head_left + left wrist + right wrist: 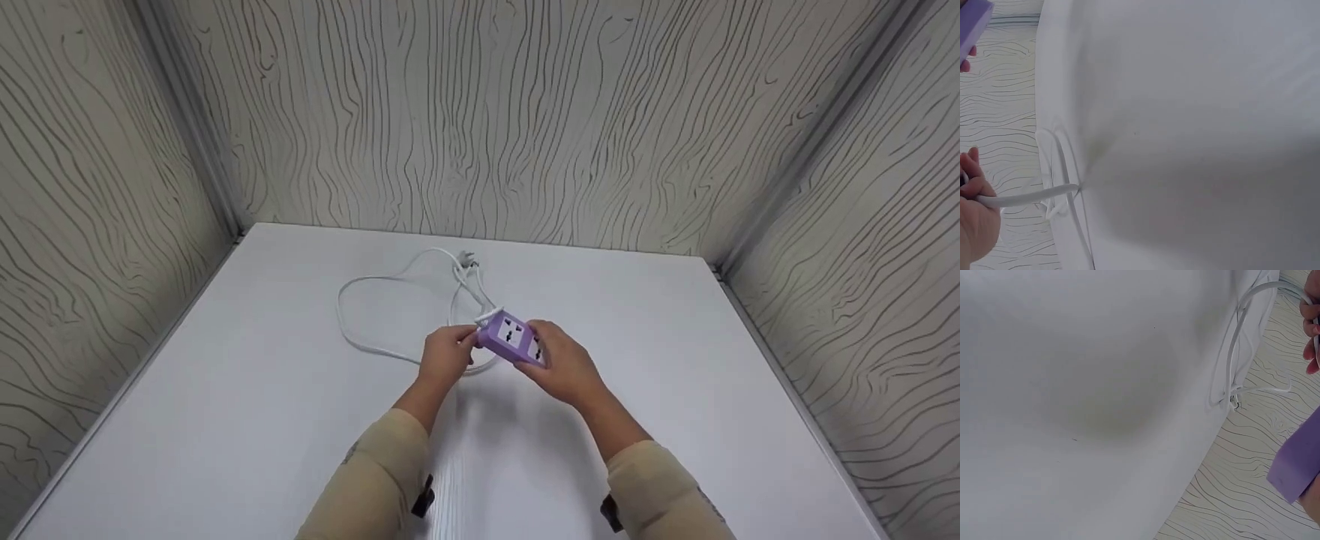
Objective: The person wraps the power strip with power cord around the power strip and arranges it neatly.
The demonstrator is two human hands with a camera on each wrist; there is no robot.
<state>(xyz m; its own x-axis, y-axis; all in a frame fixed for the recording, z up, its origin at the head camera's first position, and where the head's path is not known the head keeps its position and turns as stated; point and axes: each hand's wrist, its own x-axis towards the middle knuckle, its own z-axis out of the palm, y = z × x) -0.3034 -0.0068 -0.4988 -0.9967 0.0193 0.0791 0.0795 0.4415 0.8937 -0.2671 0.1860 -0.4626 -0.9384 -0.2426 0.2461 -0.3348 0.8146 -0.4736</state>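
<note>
Purple power strip [512, 335], held above the tabletop [300, 420] | your right hand [562, 365]: grips the strip's right end | your left hand [445, 353]: grips the white cord [1030, 198] just beside it | plug [466, 259]: near the tabletop's back edge, by cord loops

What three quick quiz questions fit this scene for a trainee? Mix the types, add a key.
1. Open: What does the left hand grip?
2. True or false: The right hand holds the purple power strip with its socket faces turned away from the head view.
3. Choose: Which is nearer the back wall: (A) the power strip or (B) the plug?

Key:
1. The white power cord.
2. False; the socket faces show in the head view.
3. B; the plug is near the far edge of the white table.
</note>
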